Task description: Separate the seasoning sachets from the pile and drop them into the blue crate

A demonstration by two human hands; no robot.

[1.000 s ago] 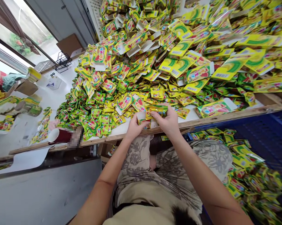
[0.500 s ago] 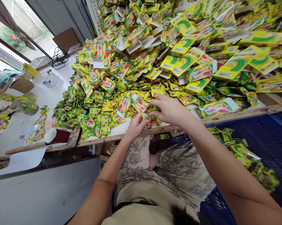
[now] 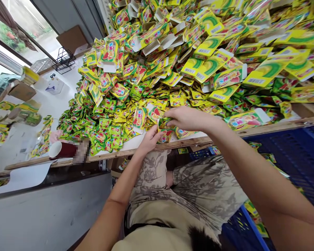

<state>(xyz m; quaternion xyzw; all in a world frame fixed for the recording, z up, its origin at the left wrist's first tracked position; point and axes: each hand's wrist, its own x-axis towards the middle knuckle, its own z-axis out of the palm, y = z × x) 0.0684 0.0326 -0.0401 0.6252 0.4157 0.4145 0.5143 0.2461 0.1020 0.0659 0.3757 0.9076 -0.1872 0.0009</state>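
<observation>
My left hand (image 3: 148,139) is closed on a small printed candy box (image 3: 164,136) just above the table's front edge. Over that box bends my right hand (image 3: 184,118), its fingers pinched round small green and yellow candy packets (image 3: 164,122) at the box's upper end. The fingertips partly hide both the packets and the opening. Under my right wrist lies another printed box (image 3: 184,133), partly covered. Just beyond my hands, a box (image 3: 139,118) and an open-flapped box (image 3: 154,113) rest against the loose packets (image 3: 101,134).
A large heap of yellow boxes (image 3: 206,66) covers the back and right of the table. Toward the left are a dark red cup (image 3: 65,150), a black wire rack (image 3: 64,60) and a brown carton (image 3: 22,91). Blue crates (image 3: 298,153) with packets stand below right.
My right hand has shifted slightly left and down with the packets, closer to the box in my left hand. The box under my right wrist shows more now. The view has turned slightly.
</observation>
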